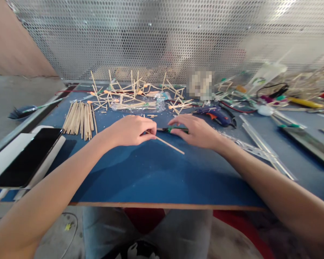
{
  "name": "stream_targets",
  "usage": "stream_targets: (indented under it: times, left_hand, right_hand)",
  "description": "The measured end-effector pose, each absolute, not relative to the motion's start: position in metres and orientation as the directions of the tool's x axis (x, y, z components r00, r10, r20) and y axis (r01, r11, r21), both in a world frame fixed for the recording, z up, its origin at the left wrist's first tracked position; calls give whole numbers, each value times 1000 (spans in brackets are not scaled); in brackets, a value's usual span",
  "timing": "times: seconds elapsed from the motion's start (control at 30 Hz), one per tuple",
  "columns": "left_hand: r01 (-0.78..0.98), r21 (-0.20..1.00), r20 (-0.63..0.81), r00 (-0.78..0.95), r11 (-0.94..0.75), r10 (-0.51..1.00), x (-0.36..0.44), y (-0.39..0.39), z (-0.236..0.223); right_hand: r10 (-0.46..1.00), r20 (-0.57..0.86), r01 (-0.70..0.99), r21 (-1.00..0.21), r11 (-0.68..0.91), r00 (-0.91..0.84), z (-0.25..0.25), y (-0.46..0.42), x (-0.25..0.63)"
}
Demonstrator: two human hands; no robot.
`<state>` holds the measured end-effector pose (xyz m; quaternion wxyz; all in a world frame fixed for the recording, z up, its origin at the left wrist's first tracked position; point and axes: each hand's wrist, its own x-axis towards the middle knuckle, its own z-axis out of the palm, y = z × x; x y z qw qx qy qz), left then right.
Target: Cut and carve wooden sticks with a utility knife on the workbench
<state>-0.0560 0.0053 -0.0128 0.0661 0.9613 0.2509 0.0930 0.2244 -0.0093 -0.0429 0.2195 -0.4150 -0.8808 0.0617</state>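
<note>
My left hand (135,130) is closed in a pinch around a thin wooden stick (169,144), which slants down to the right over the blue table. Just to the right, my right hand (196,130) curls over a pair of green-handled pliers (185,130). Their dark metal jaws point left toward my left hand, and part of the handles is hidden under the fingers. A few short cut pieces of stick (152,116) lie behind the hands. A bundle of loose wooden sticks (79,120) rests to the left of my left hand.
Stick assemblies with orange tips (118,94) and plastic bags stand along the back, before a perforated metal screen (105,39). A blue glue gun (218,115) lies behind my right hand. A phone (29,156) is at left, a dark tray (310,144) at right.
</note>
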Motion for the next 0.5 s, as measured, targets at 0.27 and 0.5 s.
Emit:
stream_targets:
  times: [0.27, 0.5]
  left_hand:
    - [650, -214, 257, 757, -729, 600, -43, -1, -25]
    - [609, -176, 238, 789, -774, 567, -31, -8, -36]
  right_hand:
    - [725, 414, 743, -153, 651, -550, -41, -34, 200]
    - [696, 458, 812, 109, 573, -553, -48, -38, 194]
